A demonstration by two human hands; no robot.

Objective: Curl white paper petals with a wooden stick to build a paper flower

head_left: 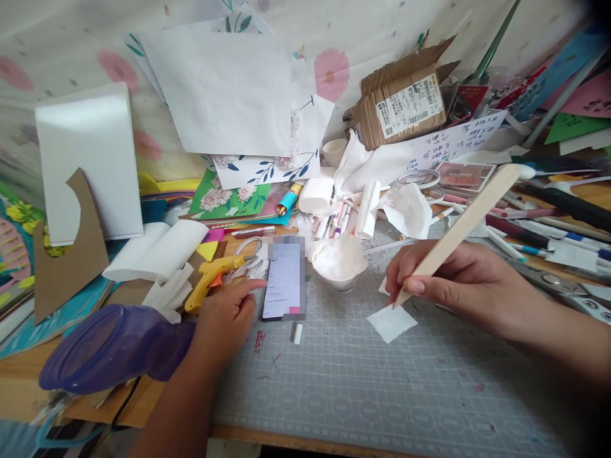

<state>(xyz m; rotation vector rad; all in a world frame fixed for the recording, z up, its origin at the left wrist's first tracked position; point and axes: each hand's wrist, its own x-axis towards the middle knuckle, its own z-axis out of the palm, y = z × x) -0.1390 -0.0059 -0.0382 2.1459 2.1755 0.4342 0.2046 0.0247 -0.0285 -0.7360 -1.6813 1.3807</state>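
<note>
My right hand [453, 280] is closed around a wooden craft stick [458, 222], held at a slant. White matter coats the stick's raised far end [520, 172]. A small square of white paper [392, 323] lies under the stick's lower end and my fingertips. My left hand [229, 318] holds nothing; its index finger reaches out to the left edge of a phone [284, 277] with a lit, partly blurred screen. Between the hands stands a white bowl [340, 270] with a ragged paper-like lining. A short white cylinder [297, 334] lies below the phone.
A grey cutting mat [363, 388] covers the table in front. Left of the phone are a yellow glue gun [210, 280], white paper rolls [167, 248] and a purple container [109, 350]. Markers [338, 219] and a torn cardboard box [405, 102] sit behind. Scissors [568, 286] lie at right.
</note>
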